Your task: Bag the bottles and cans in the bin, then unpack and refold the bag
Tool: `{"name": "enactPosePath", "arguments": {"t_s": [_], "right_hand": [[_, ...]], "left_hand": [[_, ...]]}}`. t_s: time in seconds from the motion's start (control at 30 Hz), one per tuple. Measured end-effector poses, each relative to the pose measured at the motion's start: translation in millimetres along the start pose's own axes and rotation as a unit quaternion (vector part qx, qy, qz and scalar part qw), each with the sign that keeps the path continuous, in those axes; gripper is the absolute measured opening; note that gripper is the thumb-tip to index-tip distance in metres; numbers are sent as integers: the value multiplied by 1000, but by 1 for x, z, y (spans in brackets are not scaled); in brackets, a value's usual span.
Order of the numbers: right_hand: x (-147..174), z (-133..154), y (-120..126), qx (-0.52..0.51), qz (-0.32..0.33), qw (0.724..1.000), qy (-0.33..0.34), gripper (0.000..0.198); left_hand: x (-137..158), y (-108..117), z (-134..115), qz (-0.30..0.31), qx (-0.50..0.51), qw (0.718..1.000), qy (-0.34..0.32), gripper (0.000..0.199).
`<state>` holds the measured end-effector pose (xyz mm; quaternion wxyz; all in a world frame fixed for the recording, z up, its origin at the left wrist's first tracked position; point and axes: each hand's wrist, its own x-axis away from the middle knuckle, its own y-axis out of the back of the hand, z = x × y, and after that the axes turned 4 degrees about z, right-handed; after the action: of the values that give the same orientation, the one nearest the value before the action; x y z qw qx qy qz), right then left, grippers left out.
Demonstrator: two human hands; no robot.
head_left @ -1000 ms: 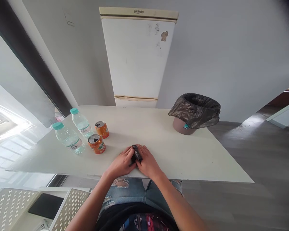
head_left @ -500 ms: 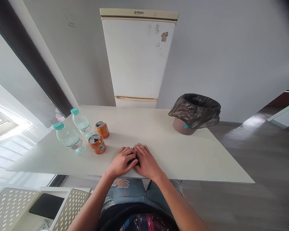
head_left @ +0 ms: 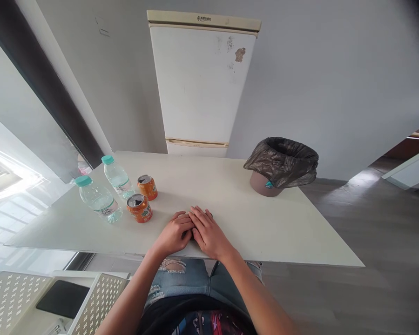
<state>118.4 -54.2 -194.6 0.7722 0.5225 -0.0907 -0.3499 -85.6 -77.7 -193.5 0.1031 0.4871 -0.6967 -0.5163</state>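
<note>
Near the front edge of the white table (head_left: 300, 228), my left hand (head_left: 173, 233) and my right hand (head_left: 210, 233) rest together. Their fingers curl over a small dark object, mostly hidden under them; I cannot make out its kind. The right fingers overlap the left fingertips. To the left of my hands stand two orange drink cans (head_left: 139, 209) with opened tops, one behind the other. Farther left are two clear plastic bottles (head_left: 99, 200) with green caps, both upright.
A brown trash bin (head_left: 263, 184) lined with a black plastic bag (head_left: 286, 167) stands at the table's back right. Behind the table is a white refrigerator (head_left: 199, 83). At lower left, a dark flat object (head_left: 63, 298) lies among white perforated panels (head_left: 97, 302).
My right hand has slid slightly left and forward over the left fingertips, covering more of the dark object. The cans, bottles and bin stay in place; the view has shifted a little.
</note>
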Motion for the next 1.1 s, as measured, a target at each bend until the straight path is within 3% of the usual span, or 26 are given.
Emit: {"name": "enactPosePath", "arguments": {"t_s": [0.23,0.37,0.63,0.83,1.0,1.1], "right_hand": [[-5,-1,-6,40,55,997,-20,64],[-5,2,-5,64,82,994,-30,59],[-4,1,-3,59,87,994,-30,55],[-11,14,-12,58,99,991,-72,75],[-15,23,-23,89,67,990,-89,56],[-9,19,-20,81,62,992,-77,54]], "left_hand": [[7,-2,3,-147,-77,986,28,27],[7,-3,3,-217,-61,972,68,27],[3,-6,7,-172,-79,978,89,25],[2,-5,7,-168,-35,979,113,24],[3,-1,7,-183,-1,973,141,26],[2,-2,8,-174,-3,975,138,26]]}}
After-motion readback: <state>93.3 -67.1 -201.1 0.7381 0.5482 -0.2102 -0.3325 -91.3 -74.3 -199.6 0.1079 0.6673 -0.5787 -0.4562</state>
